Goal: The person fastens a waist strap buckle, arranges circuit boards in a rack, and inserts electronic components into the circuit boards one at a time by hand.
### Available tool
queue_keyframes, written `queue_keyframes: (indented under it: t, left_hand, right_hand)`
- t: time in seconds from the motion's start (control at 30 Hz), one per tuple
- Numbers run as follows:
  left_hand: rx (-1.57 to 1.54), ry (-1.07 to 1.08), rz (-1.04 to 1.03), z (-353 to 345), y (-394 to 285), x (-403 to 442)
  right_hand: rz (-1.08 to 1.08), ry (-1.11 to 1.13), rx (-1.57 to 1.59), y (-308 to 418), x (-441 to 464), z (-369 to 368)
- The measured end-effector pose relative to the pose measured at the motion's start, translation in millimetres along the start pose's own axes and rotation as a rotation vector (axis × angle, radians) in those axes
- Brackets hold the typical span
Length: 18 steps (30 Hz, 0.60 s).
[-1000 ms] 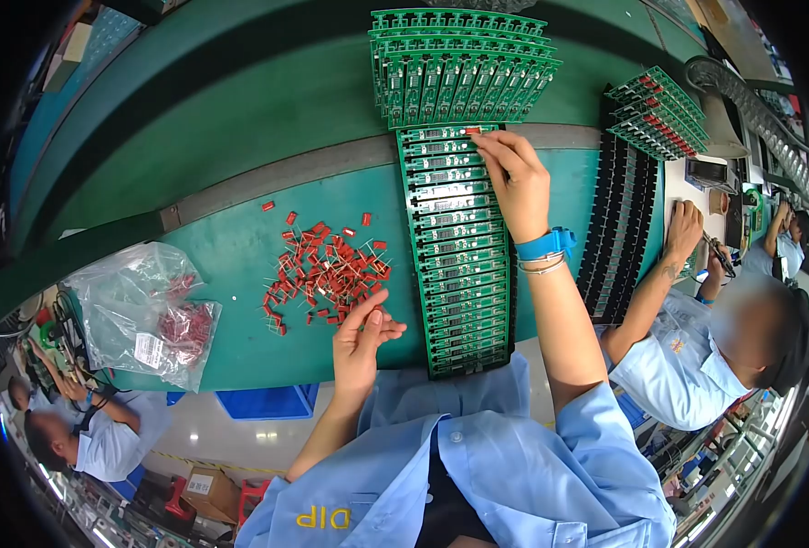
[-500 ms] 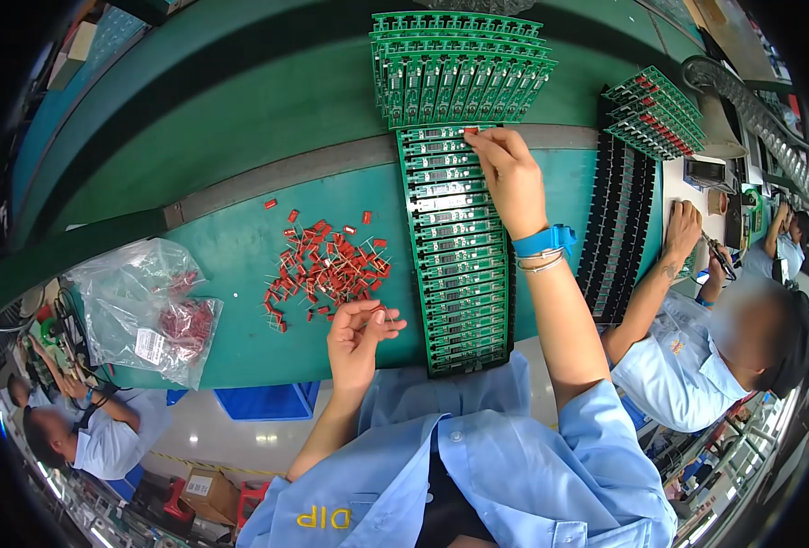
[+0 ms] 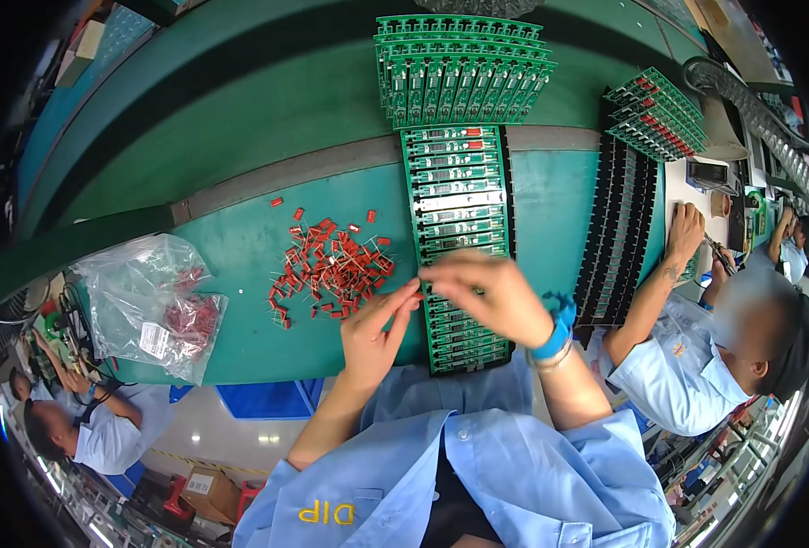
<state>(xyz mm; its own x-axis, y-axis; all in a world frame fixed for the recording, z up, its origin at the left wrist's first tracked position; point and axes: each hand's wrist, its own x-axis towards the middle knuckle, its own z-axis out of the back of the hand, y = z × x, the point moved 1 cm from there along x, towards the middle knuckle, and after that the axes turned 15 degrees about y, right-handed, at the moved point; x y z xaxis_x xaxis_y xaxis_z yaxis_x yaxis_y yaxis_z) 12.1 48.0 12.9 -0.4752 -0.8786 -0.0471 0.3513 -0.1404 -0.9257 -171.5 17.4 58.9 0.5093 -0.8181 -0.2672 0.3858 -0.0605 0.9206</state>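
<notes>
My left hand is closed in a pinch, with a bit of a red capacitor showing at its fingertips. My right hand, a blue band at its wrist, reaches across to those fingertips; its fingers are smeared by motion, so their grip is unclear. Beneath the right hand runs a long column of green circuit boards in a black rack. Two red capacitors sit on the boards at its far end. To the left of the rack lies a loose pile of red capacitors with wire leads.
Stacked green boards stand behind the rack. A clear plastic bag holding red parts lies at the left. Black racks and another board stack are at the right, near a co-worker. A blue bin sits below the table edge.
My right hand has left the far end of the rack, where a red capacitor now shows, and come back toward me. My left hand has moved right, and the two hands meet.
</notes>
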Motion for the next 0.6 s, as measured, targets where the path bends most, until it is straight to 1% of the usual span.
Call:
queue_keyframes:
  t: [0.03,0.17,0.2,0.33,0.5,0.57,0.6]
  left_hand:
    - [0.006,0.002,0.004,0,-1,3]
    - [0.168,-0.098,-0.119,-2,-8,14]
    - [0.173,-0.092,-0.12,-1,-7,14]
    - [0.383,-0.048,-0.222,0,-2,19]
    - [0.462,-0.013,-0.271,8,0,28]
    - [0.364,0.098,-0.248,17,1,33]
    - [0.361,0.097,-0.252,23,1,40]
  right_hand:
    - [0.004,0.0,0.007,-1,-5,-6]
    - [-0.098,-0.046,0.299,-19,-17,-22]
    - [-0.095,-0.05,0.305,-19,-16,-22]
    - [-0.088,-0.091,0.449,-18,-10,-17]
    - [-0.109,-0.036,0.385,-23,-4,-14]
    - [-0.064,-0.079,0.371,-24,0,-5]
    - [-0.066,-0.082,0.367,-26,3,4]
